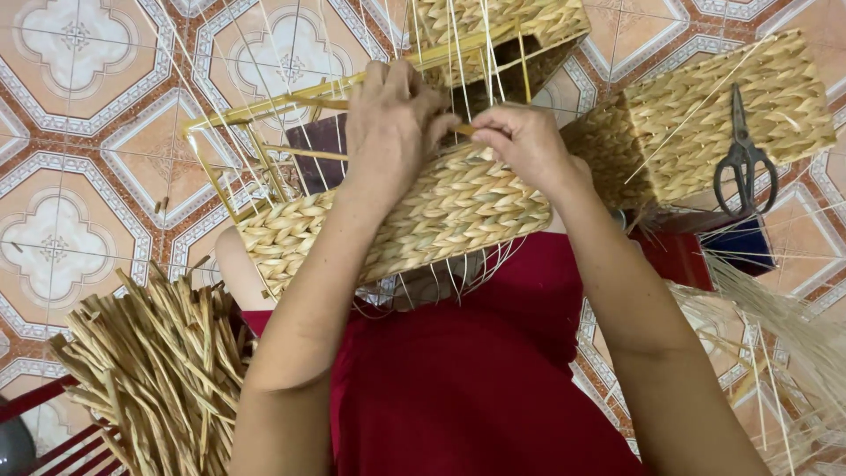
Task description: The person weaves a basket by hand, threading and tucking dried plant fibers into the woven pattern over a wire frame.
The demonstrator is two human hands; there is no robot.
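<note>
View from above of a person seated on a patterned tile floor (62, 220), weaving a basket on a lap covered in red cloth (476, 379). At the centre of the picture, a half-woven basket (423, 216) lies tilted across the lap, its finished wall made of thick braided straw-coloured fibre. A yellow wire frame (264, 106) and thin pale strands (458, 62) stick out from its unfinished edge toward 12 o'clock. The left hand (388, 123) presses down over the top edge of the weave, fingers curled closed around the fibre and frame. The right hand (524, 141), just beside it at 1 o'clock from centre, pinches a strand of fibre (464, 130) between thumb and fingers, closed on it. The two hands almost touch. At 2 o'clock, a finished woven basket (705, 115) lies on its side on the floor, with a pair of dark metal scissors (743, 159) resting on top of it. At 12 o'clock another woven basket (520, 35) shows part of its open inside. At 8 o'clock, a thick bundle of dried flat fibre (159, 370) lies beside the person's left arm. At 4 o'clock, loose fine pale straw (775, 335) spreads across the floor, near a red and blue object (705, 251) that is partly hidden.
</note>
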